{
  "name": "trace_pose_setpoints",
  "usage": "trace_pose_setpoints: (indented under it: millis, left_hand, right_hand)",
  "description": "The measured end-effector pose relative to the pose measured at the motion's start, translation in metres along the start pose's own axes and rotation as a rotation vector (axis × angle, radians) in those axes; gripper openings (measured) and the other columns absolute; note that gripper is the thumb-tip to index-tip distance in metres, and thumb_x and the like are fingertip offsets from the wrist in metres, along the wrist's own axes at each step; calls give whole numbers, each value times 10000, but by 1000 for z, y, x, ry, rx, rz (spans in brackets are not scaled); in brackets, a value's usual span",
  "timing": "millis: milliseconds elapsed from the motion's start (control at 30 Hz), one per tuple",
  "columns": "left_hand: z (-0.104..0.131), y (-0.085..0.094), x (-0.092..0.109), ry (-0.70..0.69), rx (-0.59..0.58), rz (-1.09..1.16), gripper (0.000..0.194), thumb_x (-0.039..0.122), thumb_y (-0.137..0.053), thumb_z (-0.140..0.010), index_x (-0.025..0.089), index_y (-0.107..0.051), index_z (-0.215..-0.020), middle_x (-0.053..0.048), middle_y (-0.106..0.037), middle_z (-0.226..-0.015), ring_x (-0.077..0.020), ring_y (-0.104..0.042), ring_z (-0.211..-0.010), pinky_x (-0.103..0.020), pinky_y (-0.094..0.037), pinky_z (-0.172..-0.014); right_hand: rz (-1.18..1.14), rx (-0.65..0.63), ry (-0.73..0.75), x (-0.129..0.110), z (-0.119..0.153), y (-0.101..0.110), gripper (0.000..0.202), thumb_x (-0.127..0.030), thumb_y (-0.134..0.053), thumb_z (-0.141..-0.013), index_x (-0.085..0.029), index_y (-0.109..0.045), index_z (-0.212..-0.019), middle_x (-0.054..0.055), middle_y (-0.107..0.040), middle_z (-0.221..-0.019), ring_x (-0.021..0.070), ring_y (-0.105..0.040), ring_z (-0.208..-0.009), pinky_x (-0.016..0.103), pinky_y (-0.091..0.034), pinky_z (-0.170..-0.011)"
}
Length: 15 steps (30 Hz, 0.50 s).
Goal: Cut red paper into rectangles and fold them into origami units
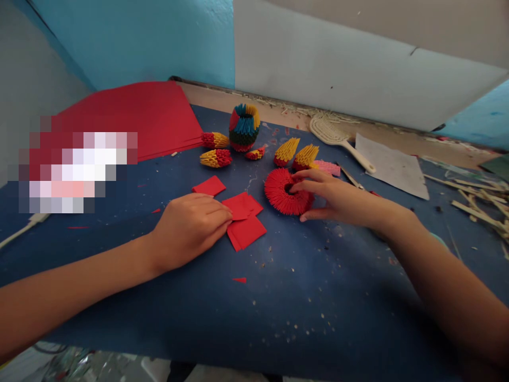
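Note:
My left hand rests on the blue table, its fingers closed at the left edge of some small red paper pieces. Another red paper piece lies just beyond its knuckles. On the right, my right hand has its fingers curved over the right side of a red ring of folded paper, thumb at the near edge and fingertips by the central hole. Behind stand a multicoloured folded-paper pot and several red-and-yellow folded-paper pieces.
Large red sheets lie at the back left near a white cable. Towards the back right are a hairbrush, a grey sheet, scissors and thin sticks. A wall stands behind the table.

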<state>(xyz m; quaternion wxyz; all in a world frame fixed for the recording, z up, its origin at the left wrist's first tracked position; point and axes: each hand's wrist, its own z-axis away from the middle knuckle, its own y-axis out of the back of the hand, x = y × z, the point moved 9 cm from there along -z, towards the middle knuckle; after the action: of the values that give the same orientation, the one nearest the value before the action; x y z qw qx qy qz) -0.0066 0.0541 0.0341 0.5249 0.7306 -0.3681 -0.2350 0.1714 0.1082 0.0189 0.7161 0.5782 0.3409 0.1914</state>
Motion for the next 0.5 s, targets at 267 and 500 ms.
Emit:
trace_pose_setpoints:
  millis: [267, 500]
  left_hand:
    - [1, 7, 0, 23, -37, -222, 264, 107, -384, -863, 105, -638, -789, -108, -665, -778, -213, -628, -660, -303, -464, -547]
    - [2, 25, 5, 13, 88, -191, 238, 200, -456, -858, 161, -676, -776, -37, -689, -708, -188, -628, -613, -284, -429, -516]
  right_hand:
    - [57, 133, -2, -7, 9, 34, 605, -532, -624, -715, -224, -502, -1221, 110, -461, -1311, 300, -439, -1206, 466, -378, -990]
    - [49, 287, 39, -22, 13, 58, 383, -428, -554, -803, -240, -556, -1137, 85, -530, -1223, 269, -506, -1129, 445, -425, -939]
